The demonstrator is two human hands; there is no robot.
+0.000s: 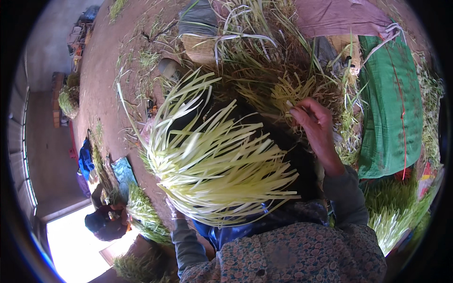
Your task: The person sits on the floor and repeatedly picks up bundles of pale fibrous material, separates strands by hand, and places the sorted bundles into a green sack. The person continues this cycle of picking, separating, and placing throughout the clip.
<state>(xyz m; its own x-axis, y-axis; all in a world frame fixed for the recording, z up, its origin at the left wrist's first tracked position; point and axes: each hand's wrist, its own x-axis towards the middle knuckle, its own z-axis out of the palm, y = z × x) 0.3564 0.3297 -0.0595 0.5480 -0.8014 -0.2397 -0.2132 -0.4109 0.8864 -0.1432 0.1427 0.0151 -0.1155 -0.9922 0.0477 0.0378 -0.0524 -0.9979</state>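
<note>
A large bunch of pale yellow-green leafy shoots [219,166] fans out across my lap. My left hand [172,208] holds it from below at the left; the shoots and glare hide most of its fingers. To the right of the bunch, my right hand [315,122] is raised, with thumb and forefinger pinched on a small pale piece of shoot [290,103]. Just beyond those fingertips lies a smaller clump of cut yellowish shoots [293,88]. Blue shiny cloth [216,235] covers part of my lap under the bunch.
Loose leaves and straw [244,70] litter the ground ahead. A green woven bundle [391,106] tied with red cord lies at right, above a heap of shoots [393,212]. A shoe [171,69] shows ahead. Another person [108,223] bends beside a shoot bundle [145,212] at left.
</note>
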